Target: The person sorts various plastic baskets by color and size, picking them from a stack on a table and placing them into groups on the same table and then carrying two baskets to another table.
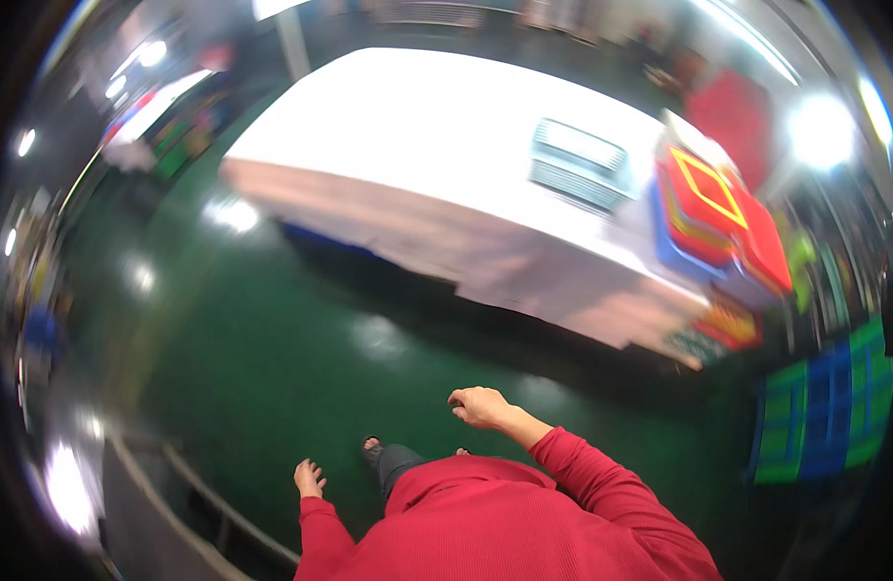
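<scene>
My left hand (310, 477) hangs low beside my body, its fingers a little apart and nothing in them. Further forward and to the right is my right hand (480, 407), held out in front of my red top. Its fingers are loosely curled together, and I see nothing in them. Both hands are over the green floor, touching nothing. The nearest large thing ahead is a long table (408, 107) with a white top and a pale hanging side. Two grey ridged panels (579, 165) lie side by side toward its right end.
Stacked red, yellow and blue plastic bins (703, 208) stand at the table's right end. Green and blue crates (824, 407) are at far right. A grey panel with a metal rail (190, 484) stands close at lower left. The surroundings are blurred.
</scene>
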Demonstrator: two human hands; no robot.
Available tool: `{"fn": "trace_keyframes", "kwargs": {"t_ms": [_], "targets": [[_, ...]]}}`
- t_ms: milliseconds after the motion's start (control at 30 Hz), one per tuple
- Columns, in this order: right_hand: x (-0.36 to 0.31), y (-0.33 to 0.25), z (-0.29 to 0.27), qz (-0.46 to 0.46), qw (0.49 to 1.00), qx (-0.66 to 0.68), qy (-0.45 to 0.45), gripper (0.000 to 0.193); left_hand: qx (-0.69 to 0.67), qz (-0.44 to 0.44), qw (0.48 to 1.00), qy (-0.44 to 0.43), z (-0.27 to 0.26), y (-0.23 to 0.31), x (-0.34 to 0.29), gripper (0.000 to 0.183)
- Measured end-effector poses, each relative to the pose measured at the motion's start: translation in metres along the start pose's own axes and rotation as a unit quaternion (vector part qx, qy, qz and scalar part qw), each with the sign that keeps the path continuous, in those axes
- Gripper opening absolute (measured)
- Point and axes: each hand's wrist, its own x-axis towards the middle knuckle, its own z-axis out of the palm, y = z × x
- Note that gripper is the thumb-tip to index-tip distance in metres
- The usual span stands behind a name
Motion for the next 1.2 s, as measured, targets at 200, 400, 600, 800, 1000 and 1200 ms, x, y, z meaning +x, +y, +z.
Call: {"fn": "trace_keyframes", "kwargs": {"t_ms": [200,400,600,800,1000,1200], "targets": [[-0.029,0.084,-0.045,0.174,0.967,0.145,0.114,0.027,0.192,0.068,0.955,-0.215,0.225,0.107,0.008,0.034],[-0.026,0.182,-0.080,0.196,0.944,0.203,0.172,0.027,0.287,0.142,0.865,-0.387,0.458,0.145,-0.091,0.031],[-0.047,0.269,-0.188,0.276,0.901,0.174,0.287,0.027,0.383,0.232,0.719,-0.531,0.666,0.191,-0.189,0.027],[-0.122,0.342,-0.298,0.285,0.814,0.157,0.482,0.021,0.332,0.329,0.584,-0.664,0.801,0.221,-0.354,0.022],[-0.187,0.415,-0.430,0.185,0.750,-0.059,0.632,0.016,0.237,0.386,0.541,-0.709,0.867,0.214,-0.483,0.020],[-0.190,0.500,-0.501,0.128,0.884,-0.056,0.447,0.033,0.140,0.455,0.604,-0.639,0.909,0.211,-0.541,0.019]]}}
